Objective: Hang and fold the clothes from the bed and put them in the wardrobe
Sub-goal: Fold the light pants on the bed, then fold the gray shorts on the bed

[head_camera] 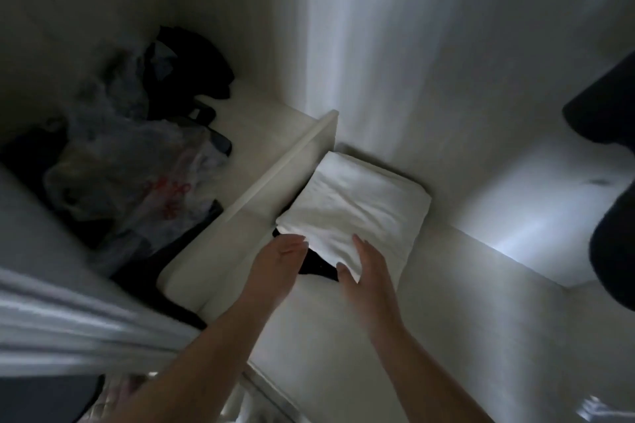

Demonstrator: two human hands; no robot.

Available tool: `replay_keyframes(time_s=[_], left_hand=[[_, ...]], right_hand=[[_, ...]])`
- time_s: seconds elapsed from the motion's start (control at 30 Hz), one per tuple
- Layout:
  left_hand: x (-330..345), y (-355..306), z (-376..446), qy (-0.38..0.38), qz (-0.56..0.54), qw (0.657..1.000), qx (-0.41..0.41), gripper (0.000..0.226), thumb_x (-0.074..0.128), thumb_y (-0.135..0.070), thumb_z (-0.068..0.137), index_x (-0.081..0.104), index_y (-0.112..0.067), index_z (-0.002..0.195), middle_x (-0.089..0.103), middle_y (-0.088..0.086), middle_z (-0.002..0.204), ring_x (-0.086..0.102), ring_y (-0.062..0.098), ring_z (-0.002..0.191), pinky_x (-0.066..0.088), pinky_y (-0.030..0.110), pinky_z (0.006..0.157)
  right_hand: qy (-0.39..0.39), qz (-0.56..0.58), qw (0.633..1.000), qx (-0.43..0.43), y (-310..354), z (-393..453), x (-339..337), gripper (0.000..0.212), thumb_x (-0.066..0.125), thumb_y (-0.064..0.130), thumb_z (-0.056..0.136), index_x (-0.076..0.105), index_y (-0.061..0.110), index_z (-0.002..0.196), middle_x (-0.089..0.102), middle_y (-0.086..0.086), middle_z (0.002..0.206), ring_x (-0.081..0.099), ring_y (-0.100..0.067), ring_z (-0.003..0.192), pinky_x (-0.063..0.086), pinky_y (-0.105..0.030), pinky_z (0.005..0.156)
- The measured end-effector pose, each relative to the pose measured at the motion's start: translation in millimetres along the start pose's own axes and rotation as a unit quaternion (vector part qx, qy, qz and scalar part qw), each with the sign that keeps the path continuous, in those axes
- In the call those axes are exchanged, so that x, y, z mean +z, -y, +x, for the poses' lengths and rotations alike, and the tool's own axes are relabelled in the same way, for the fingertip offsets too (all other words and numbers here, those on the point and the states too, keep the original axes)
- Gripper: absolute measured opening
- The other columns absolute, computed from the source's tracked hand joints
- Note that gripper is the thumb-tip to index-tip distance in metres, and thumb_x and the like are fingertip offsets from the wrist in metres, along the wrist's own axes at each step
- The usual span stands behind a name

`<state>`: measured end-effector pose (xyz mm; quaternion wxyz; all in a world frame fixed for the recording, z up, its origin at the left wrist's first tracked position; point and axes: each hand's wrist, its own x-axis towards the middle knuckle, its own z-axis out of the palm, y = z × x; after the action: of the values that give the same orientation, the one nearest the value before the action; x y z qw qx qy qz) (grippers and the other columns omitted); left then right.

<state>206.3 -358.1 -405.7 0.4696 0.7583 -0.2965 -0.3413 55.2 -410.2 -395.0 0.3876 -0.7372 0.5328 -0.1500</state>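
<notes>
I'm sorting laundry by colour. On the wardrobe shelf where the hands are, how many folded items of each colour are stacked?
White folded garment: 1, on top
Black folded garment: 1, underneath, only its near edge showing
Total: 2
The left hand and the right hand are open at the stack's near edge.

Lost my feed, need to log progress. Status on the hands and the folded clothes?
Left hand open, right hand open, fingers at folded white garment. White on dark garment, on wardrobe shelf. Nothing blocking.
</notes>
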Motion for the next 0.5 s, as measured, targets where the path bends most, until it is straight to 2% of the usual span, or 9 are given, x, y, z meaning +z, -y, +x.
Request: replay_keyframes(time_s=[0.07, 0.13, 0.23, 0.3, 0.37, 0.43, 0.47, 0.5], left_hand=[[-18.8, -8.2, -27.8, -0.018, -0.013, 1.000, -0.013, 0.018, 0.063, -0.019, 0.089, 0.062, -0.037, 0.083, 0.065, -0.016, 0.090, 0.062, 0.003, 0.089, 0.042, 0.007, 0.075], [-41.7, -17.0, -52.4, -0.034, -0.017, 0.999, -0.019, 0.011, 0.063, -0.026, 0.090, 0.064, -0.036, 0.087, 0.067, -0.015, 0.094, 0.062, 0.003, 0.091, 0.043, 0.015, 0.079], [-78.9, -34.9, -95.2, -0.066, -0.037, 0.997, 0.005, 0.006, 0.062, -0.027, 0.091, 0.066, -0.028, 0.095, 0.066, -0.018, 0.093, 0.061, -0.005, 0.087, 0.041, 0.004, 0.071], [-99.1, -48.3, -125.5, -0.073, -0.064, 0.995, 0.014, 0.008, 0.061, -0.029, 0.092, 0.068, -0.026, 0.095, 0.067, -0.015, 0.091, 0.060, -0.011, 0.081, 0.041, 0.003, 0.068], [-112.7, -61.5, -153.5, -0.059, -0.111, 0.992, 0.014, 0.009, 0.060, -0.032, 0.092, 0.068, -0.027, 0.095, 0.069, -0.009, 0.094, 0.063, -0.002, 0.088, 0.046, 0.012, 0.077], [-129.5, -70.5, -182.5, -0.060, -0.151, 0.986, 0.021, 0.008, 0.060, -0.029, 0.092, 0.067, -0.026, 0.096, 0.070, -0.003, 0.097, 0.065, 0.007, 0.094, 0.047, 0.019, 0.082], [-135.3, -73.7, -193.1, -0.059, -0.168, 0.984, 0.028, 0.009, 0.060, -0.026, 0.092, 0.067, -0.023, 0.097, 0.070, -0.003, 0.097, 0.065, 0.008, 0.094, 0.047, 0.020, 0.083], [-144.6, -74.5, -206.8, -0.064, -0.186, 0.980, 0.035, 0.010, 0.060, -0.023, 0.092, 0.067, -0.020, 0.098, 0.070, -0.003, 0.097, 0.065, 0.008, 0.093, 0.047, 0.019, 0.084]], right_hand=[[-0.006, 0.064, 0.998, -0.006, 20.5, -17.1, -7.9, 0.052, 0.053, 0.027, 0.095, 0.035, 0.029, 0.144, 0.033, 0.003, 0.149, 0.030, -0.011, 0.138, 0.025, -0.034, 0.115], [0.004, 0.096, 0.995, -0.020, 41.9, -32.3, -14.1, 0.047, 0.054, 0.027, 0.094, 0.042, 0.030, 0.139, 0.039, 0.007, 0.142, 0.036, -0.006, 0.133, 0.029, -0.021, 0.106], [0.029, 0.107, 0.992, -0.068, 73.2, -59.6, -20.3, 0.040, 0.055, 0.025, 0.094, 0.049, 0.032, 0.132, 0.045, 0.015, 0.128, 0.040, 0.010, 0.114, 0.027, -0.005, 0.089], [0.046, 0.117, 0.987, -0.101, 91.6, -80.6, -21.2, 0.036, 0.055, 0.024, 0.093, 0.052, 0.037, 0.126, 0.047, 0.023, 0.120, 0.040, 0.023, 0.102, 0.028, 0.004, 0.081], [0.069, 0.121, 0.981, -0.135, 107.5, -102.0, -19.9, 0.034, 0.056, 0.022, 0.093, 0.053, 0.037, 0.124, 0.049, 0.023, 0.121, 0.041, 0.021, 0.109, 0.030, 0.001, 0.088], [0.087, 0.119, 0.975, -0.166, 125.7, -125.0, -11.7, 0.033, 0.056, 0.021, 0.093, 0.054, 0.033, 0.124, 0.052, 0.017, 0.126, 0.045, 0.007, 0.119, 0.033, -0.012, 0.100], [0.092, 0.120, 0.973, -0.177, 132.9, -134.3, -8.1, 0.032, 0.056, 0.021, 0.093, 0.054, 0.034, 0.122, 0.053, 0.015, 0.126, 0.045, 0.003, 0.120, 0.033, -0.013, 0.101], [0.099, 0.120, 0.969, -0.194, 142.3, -146.8, -3.5, 0.031, 0.056, 0.021, 0.093, 0.053, 0.037, 0.119, 0.053, 0.015, 0.124, 0.046, 0.004, 0.119, 0.032, -0.009, 0.098]])
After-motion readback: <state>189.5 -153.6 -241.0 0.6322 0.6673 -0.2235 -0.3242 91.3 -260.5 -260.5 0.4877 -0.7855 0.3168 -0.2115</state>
